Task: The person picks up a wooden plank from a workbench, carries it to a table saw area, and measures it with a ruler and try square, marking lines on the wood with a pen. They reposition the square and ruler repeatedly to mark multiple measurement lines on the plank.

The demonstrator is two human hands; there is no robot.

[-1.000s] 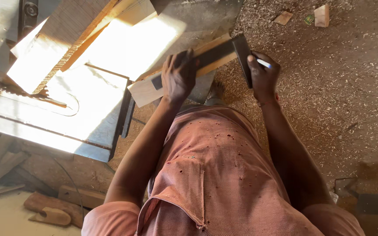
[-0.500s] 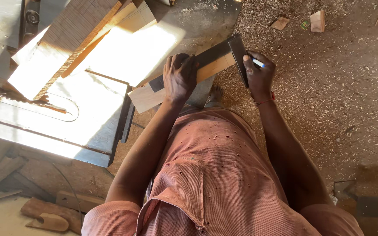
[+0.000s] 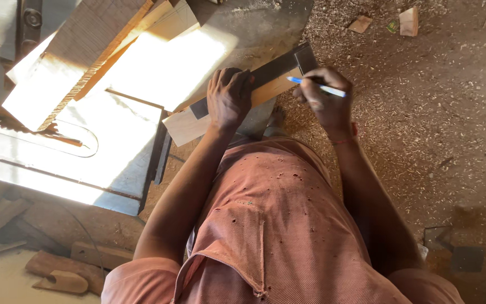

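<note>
Two hands — left hand on square, right hand with pen

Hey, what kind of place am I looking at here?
Most likely a woodworking shop. The floor is covered in sawdust and offcuts, a saw table stands at the side, and the left hand presses a try square on a board while the right hand marks.
</note>
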